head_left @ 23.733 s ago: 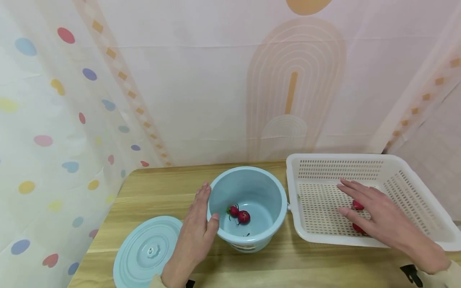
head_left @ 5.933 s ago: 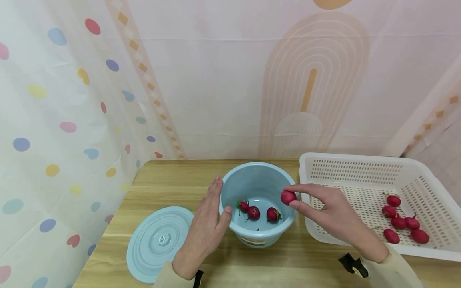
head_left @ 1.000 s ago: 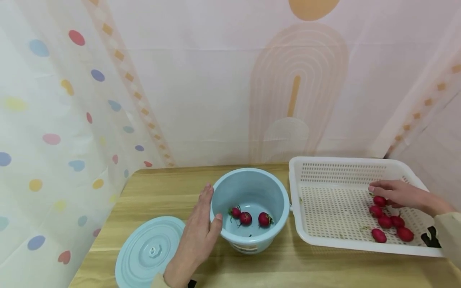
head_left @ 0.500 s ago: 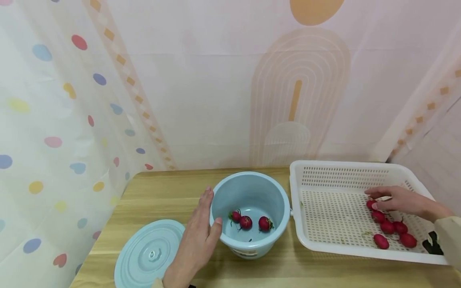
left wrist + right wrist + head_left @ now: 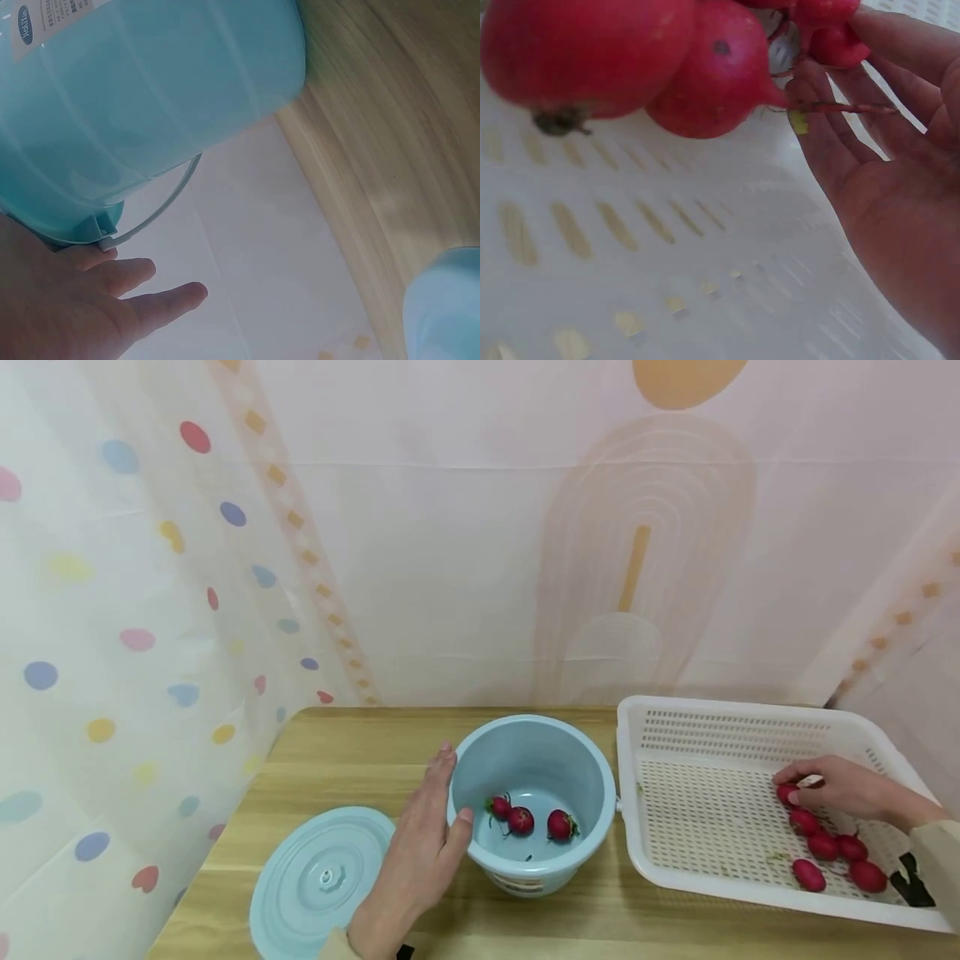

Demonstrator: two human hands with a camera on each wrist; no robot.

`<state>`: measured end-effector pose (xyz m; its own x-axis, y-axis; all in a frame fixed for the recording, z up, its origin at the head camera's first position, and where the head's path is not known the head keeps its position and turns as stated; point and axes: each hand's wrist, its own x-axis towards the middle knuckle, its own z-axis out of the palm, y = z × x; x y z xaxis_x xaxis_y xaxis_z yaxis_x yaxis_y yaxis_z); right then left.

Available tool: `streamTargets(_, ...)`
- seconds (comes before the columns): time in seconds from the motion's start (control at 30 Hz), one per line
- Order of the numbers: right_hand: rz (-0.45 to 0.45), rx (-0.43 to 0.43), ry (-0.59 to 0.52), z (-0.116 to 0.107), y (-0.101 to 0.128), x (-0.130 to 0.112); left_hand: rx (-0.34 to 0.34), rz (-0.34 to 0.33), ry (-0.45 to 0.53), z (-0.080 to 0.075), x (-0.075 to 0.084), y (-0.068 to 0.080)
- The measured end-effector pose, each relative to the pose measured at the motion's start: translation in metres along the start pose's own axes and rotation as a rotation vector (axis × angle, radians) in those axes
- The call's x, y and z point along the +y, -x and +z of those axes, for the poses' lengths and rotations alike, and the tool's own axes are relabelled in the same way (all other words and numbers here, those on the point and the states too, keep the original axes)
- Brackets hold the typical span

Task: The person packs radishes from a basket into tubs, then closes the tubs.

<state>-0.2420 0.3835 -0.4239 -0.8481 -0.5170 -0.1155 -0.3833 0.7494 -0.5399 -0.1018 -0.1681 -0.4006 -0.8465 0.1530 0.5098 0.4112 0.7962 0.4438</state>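
Observation:
My left hand (image 5: 416, 852) lies along the left side of the light blue bucket (image 5: 534, 868), fingers straight, thumb near the rim. Three red radishes (image 5: 521, 820) rest on the bucket's floor. Inside the white perforated basket (image 5: 697, 881) on the right, my right hand (image 5: 843, 789) pinches the farthest radish (image 5: 787, 793) between thumb and fingers. Close up in the right wrist view, the thumb and fingers of that hand (image 5: 900, 172) surround a radish (image 5: 840, 45), partly hidden behind nearer ones. Several other radishes (image 5: 822, 846) lie in the basket just nearer to me.
A round light blue lid (image 5: 322, 881) lies on the wooden table (image 5: 360, 752), left of the bucket and partly behind my left wrist. The bucket's thin handle (image 5: 169, 202) hangs down its side. Behind the table hangs a patterned cloth (image 5: 450, 568).
My right hand has closed its fingers round the farthest radish in the basket. Earlier it held a radish over the bucket. The left hand stays at the bucket, which held two radishes 23.7 s ago.

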Motion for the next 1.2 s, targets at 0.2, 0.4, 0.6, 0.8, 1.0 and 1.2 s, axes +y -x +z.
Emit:
streamTargets(0.2,0.024,0.042,-0.014,-0.001,0.002,-0.004,-0.001,-0.001,-0.002,0.001,0.000,0.000)
streamTargets(0.4,0.003,0.094,-0.050,-0.005,0.006,-0.016,-0.007,-0.003,-0.004,0.002,0.001,0.000)
streamTargets(0.6,-0.050,0.217,-0.003,-0.011,0.006,-0.030,-0.001,-0.005,-0.012,0.002,0.001,0.000)
streamTargets(0.8,-0.042,0.295,-0.033,-0.016,0.010,-0.045,0.002,-0.003,-0.006,0.002,0.001,0.000)
streamTargets(1.0,-0.065,0.348,-0.038,-0.019,0.017,-0.056,0.009,0.000,-0.004,0.002,0.000,0.000)
streamTargets(1.2,-0.021,0.390,-0.038,-0.022,0.027,-0.069,0.006,0.003,-0.007,0.002,0.000,0.000)
